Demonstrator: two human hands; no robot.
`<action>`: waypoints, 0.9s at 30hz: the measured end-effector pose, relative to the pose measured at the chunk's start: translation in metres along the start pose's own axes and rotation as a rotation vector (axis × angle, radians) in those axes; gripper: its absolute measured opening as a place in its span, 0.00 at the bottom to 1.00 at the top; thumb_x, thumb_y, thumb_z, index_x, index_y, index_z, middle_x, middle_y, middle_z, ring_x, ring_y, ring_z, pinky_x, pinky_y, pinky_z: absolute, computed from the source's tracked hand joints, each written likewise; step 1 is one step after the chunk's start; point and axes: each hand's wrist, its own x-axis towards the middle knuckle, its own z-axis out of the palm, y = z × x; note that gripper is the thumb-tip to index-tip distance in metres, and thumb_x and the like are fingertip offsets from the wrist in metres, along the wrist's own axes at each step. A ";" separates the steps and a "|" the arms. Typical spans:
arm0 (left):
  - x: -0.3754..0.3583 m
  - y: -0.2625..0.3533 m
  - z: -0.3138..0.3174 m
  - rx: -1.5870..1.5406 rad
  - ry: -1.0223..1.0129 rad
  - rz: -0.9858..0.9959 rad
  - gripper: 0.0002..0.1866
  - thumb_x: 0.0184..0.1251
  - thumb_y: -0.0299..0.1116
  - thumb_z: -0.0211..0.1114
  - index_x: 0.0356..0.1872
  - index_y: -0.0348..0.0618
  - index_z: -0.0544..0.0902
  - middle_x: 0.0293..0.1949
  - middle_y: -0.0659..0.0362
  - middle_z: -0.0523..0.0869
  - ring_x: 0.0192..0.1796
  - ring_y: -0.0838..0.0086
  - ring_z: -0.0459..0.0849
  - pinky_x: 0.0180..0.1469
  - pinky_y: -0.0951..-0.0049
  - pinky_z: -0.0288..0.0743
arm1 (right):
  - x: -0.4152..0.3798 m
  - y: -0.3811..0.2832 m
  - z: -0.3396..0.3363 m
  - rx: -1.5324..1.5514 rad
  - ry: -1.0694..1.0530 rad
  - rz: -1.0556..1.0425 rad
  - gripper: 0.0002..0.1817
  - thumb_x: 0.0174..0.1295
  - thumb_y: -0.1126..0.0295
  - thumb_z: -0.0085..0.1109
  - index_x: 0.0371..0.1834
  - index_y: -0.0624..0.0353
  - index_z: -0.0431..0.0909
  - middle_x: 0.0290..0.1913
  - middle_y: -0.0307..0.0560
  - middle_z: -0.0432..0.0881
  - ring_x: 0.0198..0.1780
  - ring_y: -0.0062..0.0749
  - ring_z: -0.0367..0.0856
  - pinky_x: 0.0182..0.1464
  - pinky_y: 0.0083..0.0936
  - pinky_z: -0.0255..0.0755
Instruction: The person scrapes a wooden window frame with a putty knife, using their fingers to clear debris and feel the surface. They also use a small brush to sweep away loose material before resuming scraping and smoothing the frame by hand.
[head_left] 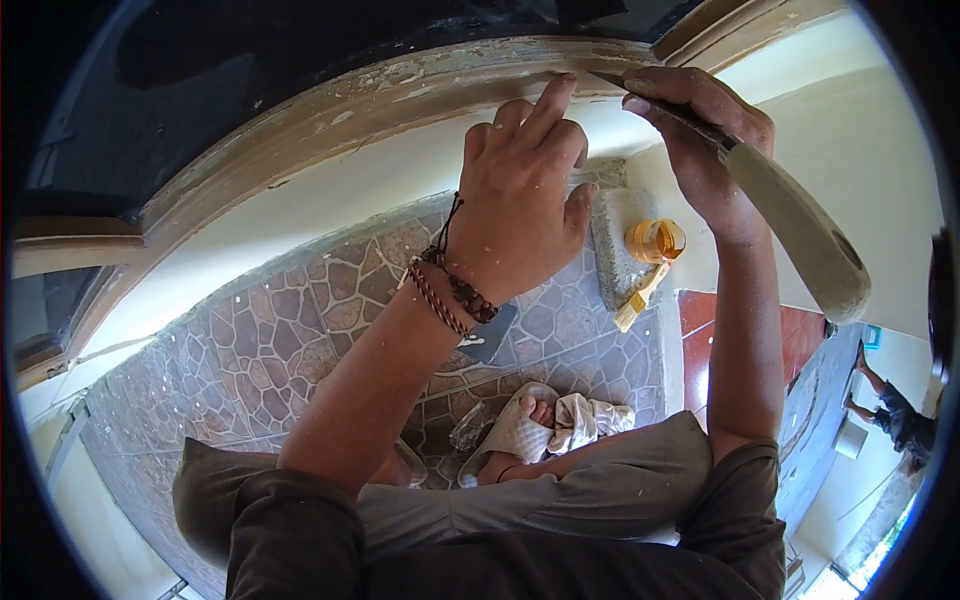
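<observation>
Two hands | right [700, 140] grips scraper [790, 225] at frame [400, 95] | left [520, 200] loose, fingertip touching frame

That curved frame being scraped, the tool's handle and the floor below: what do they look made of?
The curved frame looks like brown-painted wood, with flaking pale patches. The tool's handle, held in the right hand, seems bare, pale, worn wood, though it could be plastic. The floor looks like glazed tile printed with a brown stone pattern and straight grout lines.
</observation>
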 end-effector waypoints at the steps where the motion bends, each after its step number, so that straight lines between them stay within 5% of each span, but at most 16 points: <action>1: 0.000 0.000 0.000 0.000 0.000 0.000 0.16 0.50 0.29 0.71 0.38 0.40 0.77 0.66 0.48 0.71 0.62 0.54 0.72 0.59 0.53 0.64 | 0.000 0.000 0.000 0.000 0.000 0.000 0.08 0.55 0.76 0.70 0.38 0.59 0.84 0.38 0.44 0.88 0.37 0.28 0.87 0.42 0.21 0.81; 21: 0.003 0.000 -0.004 -0.001 -0.006 0.002 0.15 0.49 0.29 0.71 0.36 0.40 0.76 0.65 0.49 0.72 0.59 0.54 0.73 0.56 0.53 0.65 | 0.002 -0.003 0.002 0.014 0.018 -0.019 0.09 0.52 0.73 0.72 0.36 0.59 0.84 0.34 0.45 0.86 0.35 0.35 0.87 0.37 0.24 0.80; 27: 0.004 0.001 -0.004 -0.019 0.005 0.008 0.15 0.48 0.28 0.72 0.35 0.40 0.76 0.64 0.49 0.73 0.58 0.54 0.73 0.55 0.53 0.66 | 0.005 -0.006 0.001 0.000 -0.001 -0.056 0.07 0.55 0.75 0.70 0.37 0.59 0.84 0.35 0.42 0.87 0.36 0.29 0.87 0.41 0.22 0.80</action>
